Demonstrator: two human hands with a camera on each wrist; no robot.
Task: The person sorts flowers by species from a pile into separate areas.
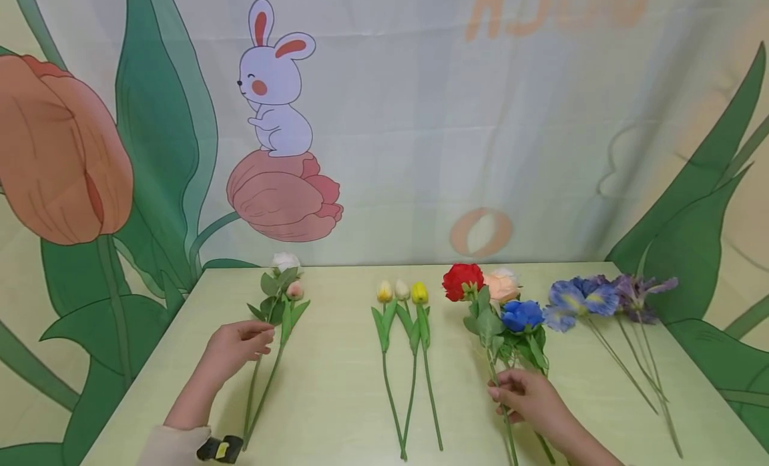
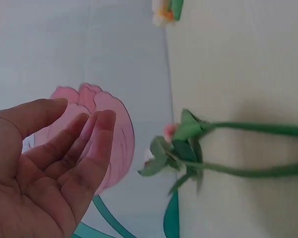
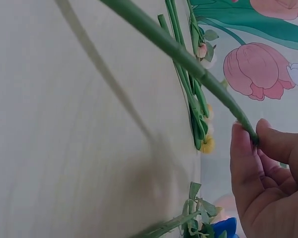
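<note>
Near the counter's (image 1: 336, 399) left edge, the left hand (image 1: 235, 346) hovers just beside two stems, one with a white rose (image 1: 285, 260) and one with a small pink bud (image 1: 294, 290), their heads toward the back edge. In the left wrist view its fingers (image 2: 92, 144) are straight and close together, palm bare, holding nothing, a little apart from the stems.

At the middle of the counter three tulips (image 1: 401, 292) lie side by side, heads toward the back edge and stems running to the front edge.

Right of them lies a cluster of a red flower (image 1: 463, 280), a peach flower (image 1: 502, 286) and a blue flower (image 1: 522, 315). The right hand (image 1: 529, 398), near the front edge, pinches a green stem (image 3: 179, 52) of this cluster between thumb and fingertips (image 3: 243, 144); the right wrist view shows that stem raised off the counter, casting a shadow.

Toward the right edge, blue-purple irises (image 1: 579, 298) and darker purple ones (image 1: 639, 289) lie with stems angled to the front right corner.
</note>
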